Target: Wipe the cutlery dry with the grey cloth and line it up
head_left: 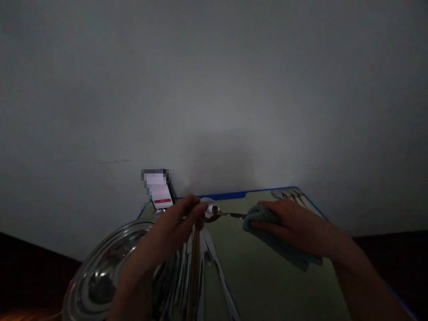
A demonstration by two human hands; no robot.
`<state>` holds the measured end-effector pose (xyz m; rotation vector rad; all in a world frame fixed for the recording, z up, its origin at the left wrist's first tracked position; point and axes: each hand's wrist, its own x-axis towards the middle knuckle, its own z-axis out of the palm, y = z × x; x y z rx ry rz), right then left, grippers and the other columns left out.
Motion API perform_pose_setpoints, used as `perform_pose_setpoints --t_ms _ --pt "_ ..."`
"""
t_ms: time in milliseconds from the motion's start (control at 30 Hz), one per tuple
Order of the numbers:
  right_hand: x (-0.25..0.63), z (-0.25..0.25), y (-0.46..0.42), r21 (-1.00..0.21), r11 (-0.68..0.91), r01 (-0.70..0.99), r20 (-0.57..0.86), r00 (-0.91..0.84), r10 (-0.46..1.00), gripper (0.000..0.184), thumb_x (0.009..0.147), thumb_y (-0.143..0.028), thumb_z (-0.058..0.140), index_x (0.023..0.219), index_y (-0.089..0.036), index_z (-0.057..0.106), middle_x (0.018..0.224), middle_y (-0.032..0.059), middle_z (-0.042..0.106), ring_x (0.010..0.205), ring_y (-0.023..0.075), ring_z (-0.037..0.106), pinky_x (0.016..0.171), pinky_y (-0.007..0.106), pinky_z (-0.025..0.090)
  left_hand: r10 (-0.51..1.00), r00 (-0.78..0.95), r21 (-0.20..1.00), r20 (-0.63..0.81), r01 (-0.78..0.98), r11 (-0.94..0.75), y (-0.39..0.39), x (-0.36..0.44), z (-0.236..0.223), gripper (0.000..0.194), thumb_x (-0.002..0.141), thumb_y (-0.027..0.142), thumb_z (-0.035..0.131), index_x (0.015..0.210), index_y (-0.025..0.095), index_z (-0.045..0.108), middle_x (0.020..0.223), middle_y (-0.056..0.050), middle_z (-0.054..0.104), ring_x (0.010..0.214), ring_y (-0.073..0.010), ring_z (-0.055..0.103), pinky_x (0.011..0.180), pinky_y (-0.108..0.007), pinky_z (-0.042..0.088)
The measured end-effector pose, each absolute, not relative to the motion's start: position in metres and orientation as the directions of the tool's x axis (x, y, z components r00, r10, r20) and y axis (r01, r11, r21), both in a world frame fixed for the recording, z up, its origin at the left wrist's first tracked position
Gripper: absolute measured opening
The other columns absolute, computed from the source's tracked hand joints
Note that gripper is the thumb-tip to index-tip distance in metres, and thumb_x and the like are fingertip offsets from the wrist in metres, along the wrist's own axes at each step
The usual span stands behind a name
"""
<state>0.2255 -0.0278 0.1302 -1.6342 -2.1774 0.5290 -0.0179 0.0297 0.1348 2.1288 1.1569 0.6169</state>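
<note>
My left hand (179, 223) pinches a metal spoon (211, 211) by its bowl, with the thumb along the bowl's edge. The spoon lies sideways in the air above the table, its handle pointing right. Around the end of that handle, my right hand (292, 220) is closed on a folded grey-green cloth (282, 245), which hides the tip. One end of the cloth hangs down below the palm. Under my left hand lies a pile of metal cutlery (180, 276), partly covered by the wrist, with brown chopsticks (195, 267) among it.
A large shiny metal bowl (75, 276) stands at the left, partly behind my left forearm. A phone (158, 189) with a lit screen leans near the wall (214, 89). Several forks (292, 194) lie at the far right corner of the blue-edged table (267, 290).
</note>
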Motion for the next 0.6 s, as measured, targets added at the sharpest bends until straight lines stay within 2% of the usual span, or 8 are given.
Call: perform_pose_setpoints --t_ms 100,167,233,333,467,600 --pt "0.21 0.127 -0.027 -0.47 0.293 0.833 0.097 -0.281 0.955 0.032 0.082 -0.049 0.046 0.082 -0.019 0.059 0.077 0.0044 0.063 0.071 0.0181 0.055 0.061 0.028 0.035 0.843 0.531 0.755 0.087 0.517 -0.403 0.024 0.003 0.133 0.031 0.09 0.038 0.036 0.115 0.02 0.044 0.06 0.006 0.053 0.054 -0.0108 0.052 0.053 -0.021 0.04" --pt "0.204 0.125 -0.027 -0.452 0.323 0.832 0.114 -0.305 0.945 0.025 0.083 -0.042 0.048 0.083 -0.019 0.058 0.077 0.0047 0.062 0.072 0.018 0.055 0.061 0.028 0.035 0.825 0.562 0.717 0.06 0.551 -0.427 0.02 0.009 0.134 0.033 0.09 0.039 0.035 0.115 0.021 0.048 0.058 0.005 0.054 0.054 -0.011 0.052 0.054 -0.022 0.04" --pt "0.204 0.125 -0.027 -0.445 0.343 0.827 0.109 -0.33 0.938 0.02 0.084 -0.036 0.047 0.082 -0.019 0.057 0.076 0.0047 0.062 0.071 0.0174 0.054 0.061 0.027 0.035 0.797 0.603 0.663 0.043 0.58 -0.474 0.017 0.008 0.136 0.033 0.088 0.042 0.04 0.111 0.023 0.053 0.068 0.003 0.06 0.062 -0.0125 0.055 0.06 -0.024 0.042" --pt "0.206 0.127 -0.027 -0.447 0.348 0.824 0.08 -0.35 0.933 0.024 0.087 -0.035 0.041 0.08 -0.018 0.057 0.076 0.0059 0.06 0.072 0.0181 0.054 0.062 0.028 0.036 0.756 0.652 0.586 0.05 0.594 -0.551 0.015 0.002 0.138 0.029 0.085 0.045 0.046 0.099 0.023 0.058 0.084 0.0 0.063 0.075 -0.015 0.057 0.067 -0.026 0.041" --pt "0.201 0.127 -0.026 -0.447 0.351 0.823 0.079 -0.355 0.932 0.031 0.088 -0.039 0.036 0.081 -0.017 0.057 0.075 0.0067 0.06 0.071 0.0186 0.054 0.063 0.029 0.037 0.761 0.644 0.505 0.08 0.632 -0.588 0.016 0.002 0.138 0.036 0.091 0.04 0.032 0.078 0.019 0.058 0.07 0.001 0.061 0.064 -0.0132 0.054 0.06 -0.025 0.037" --pt "0.194 0.121 -0.023 -0.462 0.381 0.801 0.087 -0.386 0.918 0.03 0.088 -0.039 0.038 0.083 -0.016 0.058 0.076 0.0068 0.061 0.074 0.0183 0.055 0.065 0.029 0.037 0.741 0.671 0.474 0.025 0.644 -0.6 0.019 0.005 0.136 0.038 0.091 0.039 0.033 0.07 0.017 0.056 0.062 0.002 0.058 0.056 -0.0115 0.052 0.053 -0.023 0.033"
